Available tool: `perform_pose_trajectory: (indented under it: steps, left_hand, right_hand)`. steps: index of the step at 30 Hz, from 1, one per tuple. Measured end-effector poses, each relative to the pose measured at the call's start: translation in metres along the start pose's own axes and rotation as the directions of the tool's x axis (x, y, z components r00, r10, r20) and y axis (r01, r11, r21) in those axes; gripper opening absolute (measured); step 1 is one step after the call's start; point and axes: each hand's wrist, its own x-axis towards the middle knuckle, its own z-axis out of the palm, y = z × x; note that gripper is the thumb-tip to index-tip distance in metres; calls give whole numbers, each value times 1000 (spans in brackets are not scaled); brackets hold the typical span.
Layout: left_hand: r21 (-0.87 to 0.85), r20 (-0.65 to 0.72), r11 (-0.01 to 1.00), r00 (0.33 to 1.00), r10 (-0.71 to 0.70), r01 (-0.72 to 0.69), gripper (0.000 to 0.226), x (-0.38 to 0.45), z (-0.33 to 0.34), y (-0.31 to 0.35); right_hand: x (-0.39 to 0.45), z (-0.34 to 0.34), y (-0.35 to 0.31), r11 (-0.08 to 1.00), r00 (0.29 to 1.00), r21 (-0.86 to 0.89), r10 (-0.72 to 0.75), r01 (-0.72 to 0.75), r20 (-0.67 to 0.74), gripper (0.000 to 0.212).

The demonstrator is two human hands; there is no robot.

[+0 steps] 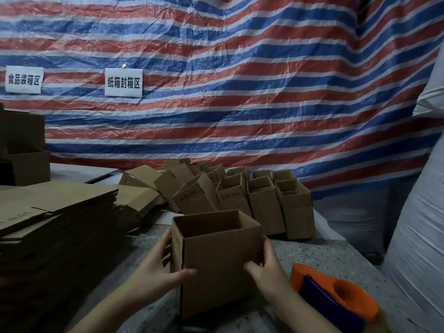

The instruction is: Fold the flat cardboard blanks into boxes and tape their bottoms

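Observation:
A brown cardboard box (218, 260), opened into shape with its top open, stands upright on the speckled table (331, 255) in front of me. My left hand (161, 265) grips its left side, thumb on the front face and fingers round the left wall. My right hand (266, 267) grips the right side the same way. A thick stack of flat cardboard blanks (55, 212) lies to the left. An orange and blue tape dispenser (336, 299) rests on the table by my right wrist.
Several folded boxes (262, 200) stand and lean in rows behind the held box. More cartons (24, 152) are stacked at the far left. A striped tarp (240, 92) with two paper signs hangs behind. A white wrapped bulk (418, 236) fills the right side.

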Motion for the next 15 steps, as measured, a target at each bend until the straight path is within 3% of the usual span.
perform_pose_trajectory:
  steps: [3,8,11,15]
  left_hand:
    - [7,-32,999,999,34,-34,129,-5,2,-5]
    - [8,-207,996,975,83,-83,131,-9,-4,-14]
    - [71,-325,993,939,115,-97,131,-13,-14,-18]
    - [114,-508,993,859,70,-14,129,-15,-27,-27]
  right_hand:
    - [2,8,7,1000,1000,3,15,-15,-8,79]
    - [22,30,-5,1000,1000,22,-17,17,-14,77]
    - [34,61,-15,999,999,17,-32,31,19,84]
    - [40,109,-18,996,997,-67,-61,65,54,89]
